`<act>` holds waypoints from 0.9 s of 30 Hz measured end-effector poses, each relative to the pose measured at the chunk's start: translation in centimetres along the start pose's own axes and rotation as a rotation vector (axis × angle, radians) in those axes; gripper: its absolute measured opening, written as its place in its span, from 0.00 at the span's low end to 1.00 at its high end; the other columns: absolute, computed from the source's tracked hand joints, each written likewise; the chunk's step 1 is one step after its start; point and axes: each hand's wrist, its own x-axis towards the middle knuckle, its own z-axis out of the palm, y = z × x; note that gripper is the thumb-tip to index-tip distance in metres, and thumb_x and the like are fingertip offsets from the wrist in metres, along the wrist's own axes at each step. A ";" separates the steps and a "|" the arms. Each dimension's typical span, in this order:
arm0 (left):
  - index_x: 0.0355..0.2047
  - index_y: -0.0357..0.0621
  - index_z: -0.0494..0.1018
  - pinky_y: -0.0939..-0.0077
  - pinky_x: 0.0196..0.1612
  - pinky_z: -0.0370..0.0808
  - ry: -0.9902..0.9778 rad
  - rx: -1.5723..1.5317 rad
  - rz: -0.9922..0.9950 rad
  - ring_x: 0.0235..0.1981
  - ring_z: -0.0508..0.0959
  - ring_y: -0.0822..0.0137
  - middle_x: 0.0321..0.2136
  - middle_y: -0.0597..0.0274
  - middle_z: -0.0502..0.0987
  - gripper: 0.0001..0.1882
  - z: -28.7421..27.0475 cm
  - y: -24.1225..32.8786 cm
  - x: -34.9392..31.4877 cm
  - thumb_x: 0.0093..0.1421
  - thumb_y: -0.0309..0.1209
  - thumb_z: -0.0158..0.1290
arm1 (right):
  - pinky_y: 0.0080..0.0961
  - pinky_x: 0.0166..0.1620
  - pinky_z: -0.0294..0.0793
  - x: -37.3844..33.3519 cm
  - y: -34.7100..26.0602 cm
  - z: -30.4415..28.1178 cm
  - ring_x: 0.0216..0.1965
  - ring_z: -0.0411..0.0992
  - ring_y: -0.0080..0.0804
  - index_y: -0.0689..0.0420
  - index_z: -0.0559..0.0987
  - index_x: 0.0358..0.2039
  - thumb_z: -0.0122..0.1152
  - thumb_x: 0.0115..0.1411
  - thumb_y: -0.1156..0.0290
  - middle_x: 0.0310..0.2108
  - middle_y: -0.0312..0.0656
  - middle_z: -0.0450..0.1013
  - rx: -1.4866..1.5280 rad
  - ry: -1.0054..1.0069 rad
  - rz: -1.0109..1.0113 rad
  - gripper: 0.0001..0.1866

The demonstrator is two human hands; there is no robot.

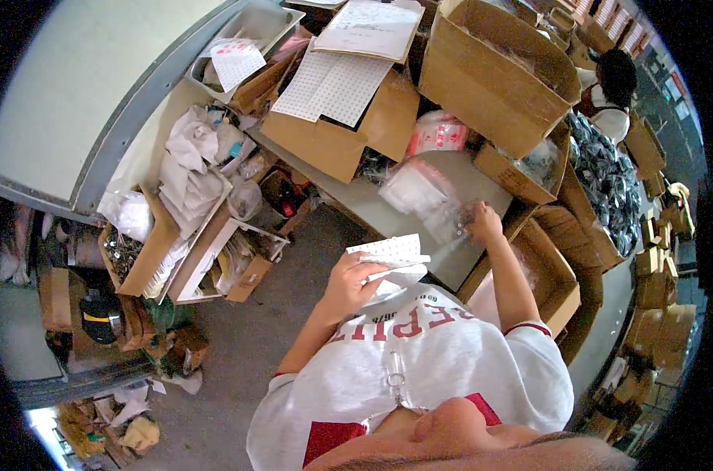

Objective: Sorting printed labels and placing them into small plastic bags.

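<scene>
My left hand [351, 284] is closed round folded white sheets [395, 250] printed with small marks in rows, held in front of my shirt. Over the right part of the table, my right hand [484, 223] has its fingers curled at the edge of a clear plastic bag [449, 221], which is partly smeared by motion. A pile of whitish plastic bags [413, 187] lies just beyond it on the grey tabletop [372, 208]. Behind that pile sits a clear pack with red print [438, 132].
Large cardboard boxes [501, 86] stand at the back right, with an open carton [556, 275] beside my right arm. More marked sheets [333, 86] lie on cardboard at the back. At left are bins of crumpled paper [187, 188]. A co-worker [611, 94] is at far right.
</scene>
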 end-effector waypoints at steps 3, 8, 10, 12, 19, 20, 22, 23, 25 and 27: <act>0.30 0.41 0.80 0.69 0.37 0.73 -0.025 -0.042 -0.007 0.34 0.78 0.57 0.31 0.55 0.79 0.10 0.2 -0.2 0.1 0.43 0.22 0.61 | 0.43 0.43 0.70 2.4 2.0 2.1 0.43 0.71 0.54 0.57 0.66 0.46 0.61 0.48 0.73 0.38 0.54 0.72 0.117 0.018 -0.081 0.24; 0.32 0.42 0.80 0.68 0.37 0.73 -0.045 -0.067 0.009 0.34 0.76 0.57 0.32 0.56 0.77 0.13 0.5 -0.3 0.0 0.43 0.22 0.60 | 0.43 0.42 0.70 4.4 -0.8 2.8 0.43 0.71 0.55 0.58 0.68 0.43 0.58 0.51 0.71 0.38 0.55 0.72 0.351 -0.033 -0.192 0.19; 0.32 0.42 0.80 0.69 0.37 0.73 -0.044 -0.055 0.008 0.34 0.76 0.57 0.32 0.56 0.77 0.12 0.2 -0.4 -0.1 0.43 0.22 0.60 | 0.44 0.43 0.70 4.0 -2.4 1.9 0.42 0.70 0.57 0.59 0.68 0.44 0.53 0.53 0.71 0.38 0.56 0.72 0.266 -0.038 -0.107 0.17; 0.32 0.42 0.80 0.69 0.37 0.73 -0.008 -0.024 -0.001 0.34 0.76 0.57 0.32 0.57 0.77 0.12 -0.1 -0.1 -0.2 0.43 0.22 0.61 | 0.45 0.43 0.70 2.7 -3.8 -0.3 0.41 0.70 0.58 0.59 0.70 0.43 0.52 0.55 0.70 0.38 0.57 0.72 0.185 0.025 -0.154 0.15; 0.32 0.43 0.80 0.69 0.38 0.73 -0.011 -0.045 -0.003 0.35 0.76 0.57 0.32 0.57 0.77 0.13 0.1 -0.1 -0.2 0.43 0.23 0.61 | 0.43 0.47 0.69 10.0 0.7 5.7 0.45 0.70 0.55 0.60 0.78 0.29 0.54 0.54 0.64 0.39 0.56 0.73 0.218 -0.004 -0.157 0.12; 0.32 0.43 0.80 0.69 0.38 0.74 -0.021 -0.047 0.007 0.35 0.76 0.58 0.32 0.57 0.77 0.12 0.1 0.0 -0.1 0.43 0.23 0.61 | 0.43 0.47 0.69 10.3 1.0 6.4 0.45 0.70 0.55 0.60 0.78 0.29 0.54 0.54 0.64 0.39 0.56 0.73 0.218 -0.002 -0.155 0.12; 0.32 0.43 0.80 0.69 0.38 0.74 -0.024 -0.042 0.010 0.35 0.76 0.58 0.32 0.57 0.78 0.12 0.1 -0.1 -0.2 0.44 0.23 0.61 | 0.42 0.48 0.69 9.9 0.0 6.7 0.48 0.69 0.52 0.60 0.77 0.31 0.56 0.53 0.62 0.39 0.56 0.73 0.165 0.160 -0.125 0.13; 0.32 0.43 0.80 0.69 0.38 0.74 -0.005 -0.032 -0.006 0.35 0.76 0.58 0.32 0.57 0.78 0.12 0.1 -0.1 -0.3 0.44 0.23 0.61 | 0.42 0.48 0.69 9.4 -0.3 6.0 0.48 0.69 0.52 0.60 0.77 0.31 0.56 0.53 0.62 0.39 0.56 0.73 0.165 0.159 -0.130 0.13; 0.32 0.43 0.80 0.69 0.38 0.74 0.029 -0.013 -0.042 0.35 0.76 0.59 0.32 0.57 0.78 0.11 -0.1 -0.3 -1.1 0.44 0.24 0.62 | 0.43 0.48 0.69 5.9 -3.7 1.0 0.48 0.68 0.53 0.60 0.77 0.32 0.60 0.51 0.58 0.38 0.57 0.73 0.204 0.132 -0.107 0.17; 0.31 0.43 0.80 0.69 0.37 0.74 0.022 -0.026 -0.062 0.35 0.76 0.59 0.32 0.57 0.78 0.11 -0.2 -0.2 -0.8 0.45 0.24 0.62 | 0.43 0.48 0.69 4.5 -2.4 0.9 0.48 0.68 0.54 0.60 0.77 0.32 0.63 0.49 0.56 0.38 0.56 0.73 0.267 0.188 0.069 0.19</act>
